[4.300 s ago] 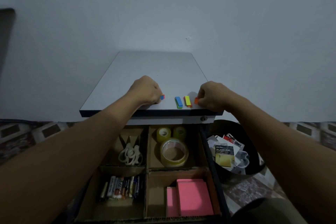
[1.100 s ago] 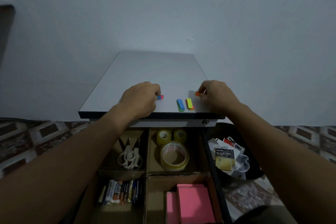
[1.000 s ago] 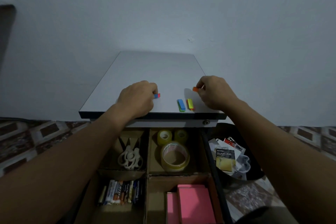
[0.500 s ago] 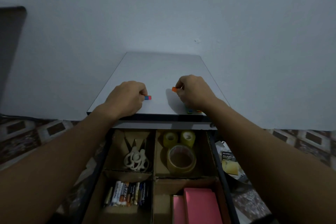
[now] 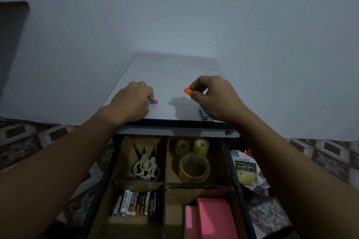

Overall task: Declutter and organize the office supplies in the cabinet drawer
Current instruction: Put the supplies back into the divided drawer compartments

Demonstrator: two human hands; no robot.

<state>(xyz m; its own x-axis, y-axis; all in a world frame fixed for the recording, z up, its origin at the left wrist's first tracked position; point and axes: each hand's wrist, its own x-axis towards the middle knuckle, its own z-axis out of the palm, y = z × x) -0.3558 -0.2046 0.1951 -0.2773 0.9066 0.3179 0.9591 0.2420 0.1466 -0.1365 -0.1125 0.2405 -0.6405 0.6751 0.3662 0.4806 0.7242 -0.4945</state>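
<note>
Bottom of frame: open cabinet drawer (image 5: pixel 233 172), split by cardboard dividers (image 5: pixel 166 163) into four compartments. Lower right compartment: pink sticky-note pads (image 5: pixel 213 219), side by side, cut off by the bottom edge. Lower left compartment: row of batteries (image 5: pixel 136 203) lying close together. Above these, left compartment: white-handled scissors (image 5: pixel 145 165), blades pointing up the frame. Right compartment: large clear tape roll (image 5: pixel 194 169) lying flat, with two small yellow tape rolls (image 5: pixel 201 145) just behind it. Right of the drawer, centre right of frame: dark bin (image 5: pixel 272 192) with loose packaging, including a pack (image 5: pixel 245 170) marked "ALKALINE". Both forearms entering from the bottom corners and reaching to the cabinet top (image 5: pixel 165 75) at mid-frame. Left hand (image 5: pixel 132 101): fingers curled, pinching a blue-and-red tab stack (image 5: pixel 154 102) low against the top; only the tip of the stack visible past the fingertips. Right hand (image 5: pixel 215 97): thumb and forefinger pinching an orange tab (image 5: pixel 187 91), held clear above the top, with its shadow (image 5: pixel 180 103) cast on the surface below. Blue-and-green tabs (image 5: pixel 203 113) lying on the top near the front edge, partly hidden beneath the right hand. Behind the cabinet: plain pale wall (image 5: pixel 174 15). Upper left of frame: dark panel (image 5: pixel 11 35), nature not discernible. Patterned floor (image 5: pixel 29 141) at both sides.
</note>
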